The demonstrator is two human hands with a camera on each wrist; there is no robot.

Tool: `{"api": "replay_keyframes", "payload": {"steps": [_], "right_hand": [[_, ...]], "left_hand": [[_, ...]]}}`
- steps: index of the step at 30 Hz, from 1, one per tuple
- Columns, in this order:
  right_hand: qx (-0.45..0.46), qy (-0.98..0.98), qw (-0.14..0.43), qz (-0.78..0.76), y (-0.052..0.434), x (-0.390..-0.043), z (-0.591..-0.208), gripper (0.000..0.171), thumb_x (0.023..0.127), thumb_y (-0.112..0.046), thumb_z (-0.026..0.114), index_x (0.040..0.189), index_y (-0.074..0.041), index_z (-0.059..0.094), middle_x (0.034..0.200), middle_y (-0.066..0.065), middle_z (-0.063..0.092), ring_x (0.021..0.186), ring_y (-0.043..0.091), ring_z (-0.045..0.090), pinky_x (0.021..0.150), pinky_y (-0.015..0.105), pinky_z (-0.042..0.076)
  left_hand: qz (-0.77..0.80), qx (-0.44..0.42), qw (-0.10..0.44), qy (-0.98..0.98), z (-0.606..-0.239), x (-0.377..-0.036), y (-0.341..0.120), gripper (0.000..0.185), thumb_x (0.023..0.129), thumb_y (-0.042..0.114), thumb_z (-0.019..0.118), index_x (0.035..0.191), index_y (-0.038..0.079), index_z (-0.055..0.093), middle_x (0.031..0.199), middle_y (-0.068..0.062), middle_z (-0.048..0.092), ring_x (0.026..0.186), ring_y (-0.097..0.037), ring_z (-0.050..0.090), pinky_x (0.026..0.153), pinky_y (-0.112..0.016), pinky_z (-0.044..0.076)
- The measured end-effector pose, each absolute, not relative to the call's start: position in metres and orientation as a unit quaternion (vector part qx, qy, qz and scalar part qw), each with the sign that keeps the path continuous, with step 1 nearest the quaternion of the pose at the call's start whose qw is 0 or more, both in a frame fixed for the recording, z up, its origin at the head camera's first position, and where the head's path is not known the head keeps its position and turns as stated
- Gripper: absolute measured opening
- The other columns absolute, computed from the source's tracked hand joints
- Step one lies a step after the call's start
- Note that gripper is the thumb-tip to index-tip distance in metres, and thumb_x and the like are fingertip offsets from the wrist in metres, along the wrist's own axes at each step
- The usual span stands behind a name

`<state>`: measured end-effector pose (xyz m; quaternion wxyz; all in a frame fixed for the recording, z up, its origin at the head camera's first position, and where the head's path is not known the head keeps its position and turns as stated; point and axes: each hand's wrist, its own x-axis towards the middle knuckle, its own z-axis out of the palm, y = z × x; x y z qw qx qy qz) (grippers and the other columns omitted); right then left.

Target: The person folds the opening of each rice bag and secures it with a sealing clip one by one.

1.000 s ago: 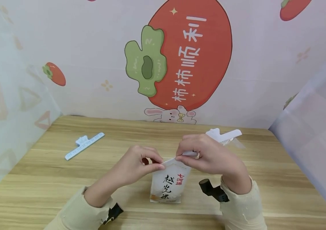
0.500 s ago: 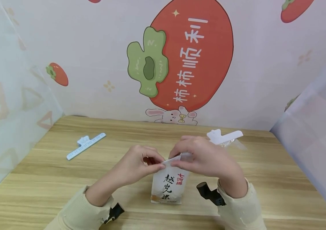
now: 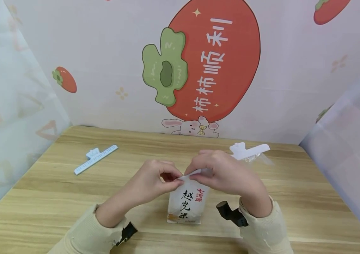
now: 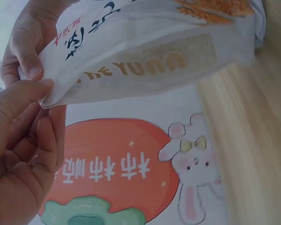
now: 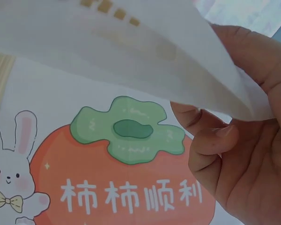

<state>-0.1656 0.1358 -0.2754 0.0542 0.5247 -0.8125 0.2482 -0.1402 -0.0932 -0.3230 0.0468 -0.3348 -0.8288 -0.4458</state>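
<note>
A white paper rice bag (image 3: 186, 204) with black and red lettering stands upright on the table in the head view. My left hand (image 3: 156, 179) pinches its top edge near the left corner between thumb and fingers. Close beside it, my right hand (image 3: 222, 173) pinches the same top edge further right, partly covering that corner. The left wrist view has the bag (image 4: 145, 70) from its side, with gold letters on the side fold and both hands meeting at the top. In the right wrist view, the right hand (image 5: 243, 154) holds the creased white top.
A pale blue ruler-like sealing clip (image 3: 95, 159) lies at the back left of the wooden table (image 3: 129, 141). Behind my right hand are a white sealing clip (image 3: 249, 151) and a clear plastic packet (image 3: 260, 158). A printed cloth wall (image 3: 103, 53) rises at the back.
My right hand has moved left along the bag's top edge, closer to my left hand. The left hand keeps its pinch, and the bag stays standing. The head view has shifted slightly.
</note>
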Motion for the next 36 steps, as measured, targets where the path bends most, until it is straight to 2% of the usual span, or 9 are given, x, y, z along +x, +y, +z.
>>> {"api": "replay_keyframes", "payload": {"steps": [5,12,17,21,26,30,36], "right_hand": [[0.530,-0.806,0.075,0.253,0.134,-0.167,-0.279,0.017,0.083,-0.002,0.077,0.092,-0.016,0.075,0.078,-0.010,0.064,0.078,0.002,0.058,0.068,0.017,0.050],[0.547,-0.792,0.086,0.258,0.133,-0.171,-0.282,0.017,0.083,0.001,0.076,0.091,-0.014,0.075,0.075,-0.008,0.061,0.076,0.002,0.056,0.068,0.017,0.049],[0.548,-0.789,0.088,0.263,0.133,-0.171,-0.281,0.017,0.083,0.002,0.076,0.091,-0.013,0.076,0.074,-0.007,0.061,0.076,0.003,0.056,0.067,0.017,0.049],[0.543,-0.792,0.083,0.267,0.133,-0.171,-0.281,0.016,0.083,0.002,0.076,0.091,-0.012,0.076,0.075,-0.007,0.063,0.076,0.003,0.056,0.066,0.017,0.049],[0.542,-0.793,0.090,0.263,0.135,-0.172,-0.280,0.017,0.082,0.002,0.076,0.091,-0.013,0.076,0.075,-0.008,0.062,0.075,0.002,0.055,0.066,0.017,0.048],[0.553,-0.783,0.088,0.270,0.137,-0.174,-0.281,0.018,0.083,0.002,0.075,0.093,-0.013,0.076,0.076,-0.008,0.063,0.075,0.002,0.055,0.066,0.015,0.048],[0.561,-0.777,0.080,0.275,0.137,-0.175,-0.282,0.016,0.084,-0.001,0.075,0.094,-0.013,0.076,0.078,-0.009,0.064,0.075,0.001,0.054,0.066,0.014,0.047]], "left_hand": [[-0.391,-0.346,0.101,-0.847,-0.322,-0.138,-0.093,0.004,0.086,0.008,0.077,0.083,0.006,0.076,0.073,0.004,0.067,0.065,0.002,0.053,0.059,-0.016,0.050],[-0.385,-0.354,0.128,-0.843,-0.323,-0.137,-0.093,0.007,0.083,0.004,0.078,0.079,0.009,0.076,0.071,0.004,0.068,0.063,0.005,0.053,0.057,-0.014,0.049],[-0.387,-0.348,0.125,-0.844,-0.324,-0.138,-0.094,0.004,0.085,0.010,0.078,0.082,0.009,0.076,0.072,0.005,0.068,0.065,0.004,0.054,0.059,-0.015,0.050],[-0.382,-0.336,0.100,-0.855,-0.323,-0.139,-0.098,0.005,0.086,0.017,0.078,0.087,0.012,0.077,0.076,0.008,0.069,0.071,0.001,0.057,0.061,-0.017,0.050],[-0.353,-0.312,0.072,-0.879,-0.317,-0.141,-0.108,0.014,0.086,0.028,0.079,0.097,0.019,0.077,0.086,0.013,0.072,0.085,-0.003,0.063,0.069,-0.023,0.051],[-0.314,-0.292,0.054,-0.902,-0.311,-0.143,-0.124,0.024,0.086,0.036,0.077,0.105,0.022,0.076,0.093,0.017,0.072,0.096,-0.006,0.067,0.081,-0.032,0.053],[-0.312,-0.265,0.028,-0.912,-0.311,-0.150,-0.160,0.029,0.088,0.041,0.074,0.110,0.022,0.074,0.106,0.011,0.074,0.110,-0.015,0.067,0.096,-0.044,0.052]]}}
